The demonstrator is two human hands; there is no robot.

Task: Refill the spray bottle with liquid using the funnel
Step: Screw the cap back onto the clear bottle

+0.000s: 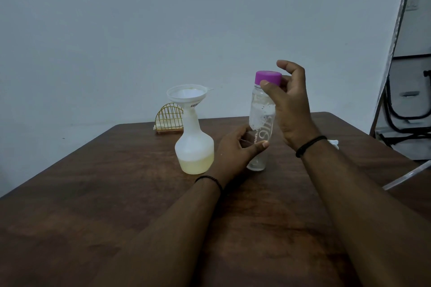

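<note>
**Now both hands are on the clear bottle beside the funnel-topped sprayer**

Upright on the dark brown wooden counter (98, 193) stands a clear plastic bottle with a purple screw cap (261, 121), almost empty, with droplets and foam clinging to its inner wall and pale lettering on its side. The left hand (235, 147) wraps around its lower half, thumb across the front and fingers curled behind. The right hand (289, 105) is up at the purple cap (268, 77), thumb against the cap's front edge and fingers curved round the far side, so it pinches the cap. Each wrist wears a thin black band.

Just to the left of the clear bottle, close to the left hand but not touching it, sits the white translucent spray bottle with a wide base and narrow neck (194, 144). Its spray head is off, and a white plastic funnel (186, 95) rests upright in its neck. Pale yellow liquid (196, 163) fills the lowest part of the spray bottle.

Behind it, near the counter's far edge against the plain grey wall, stands a small arched gold wire holder (169, 119). A bit of white crumpled material (334, 143) shows behind the right wrist.
</note>
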